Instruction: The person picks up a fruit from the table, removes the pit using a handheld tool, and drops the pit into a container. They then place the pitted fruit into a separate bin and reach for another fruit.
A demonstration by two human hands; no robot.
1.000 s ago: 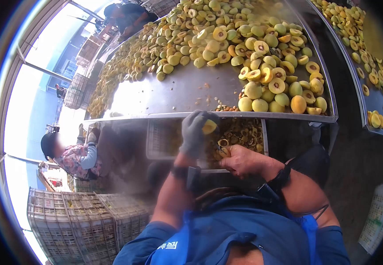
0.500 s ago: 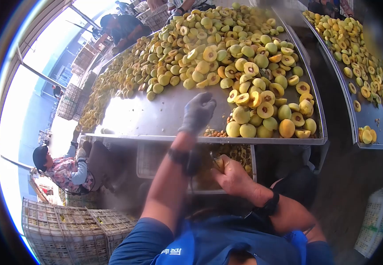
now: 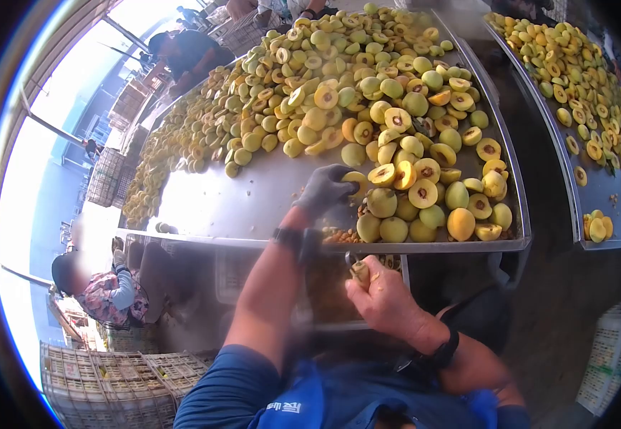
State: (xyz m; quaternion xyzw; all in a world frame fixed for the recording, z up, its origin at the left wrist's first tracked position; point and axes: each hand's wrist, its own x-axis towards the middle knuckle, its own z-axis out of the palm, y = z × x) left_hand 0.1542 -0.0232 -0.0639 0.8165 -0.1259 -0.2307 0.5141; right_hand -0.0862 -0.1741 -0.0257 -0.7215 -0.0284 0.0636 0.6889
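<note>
My gloved left hand [image 3: 325, 191] is over the front of the metal table, its fingers closed on the edge of a yellow-green peach half [image 3: 355, 181]. Beside it on the right lies a heap of peach halves [image 3: 425, 193], some with the brown stone hollow showing. In front of the table edge, my bare right hand [image 3: 388, 297] is wrapped round the wooden handle of a small pitting tool [image 3: 358, 269]. Its curved metal end points up and away from me. Loose peach stones [image 3: 340, 235] lie at the table's front edge, just below my left hand.
The metal table [image 3: 217, 204] has a raised rim. Below it is a crate [image 3: 235, 275], partly hidden. A second table [image 3: 581, 207] with peaches stands right. A seated co-worker [image 3: 106, 286] is at left, above stacked plastic crates [image 3: 103, 386]. Other people work behind.
My left hand has moved slightly nearer and right, closing on a peach half. My right hand has turned, bringing the tool more upright. The whole view has shifted slightly.
</note>
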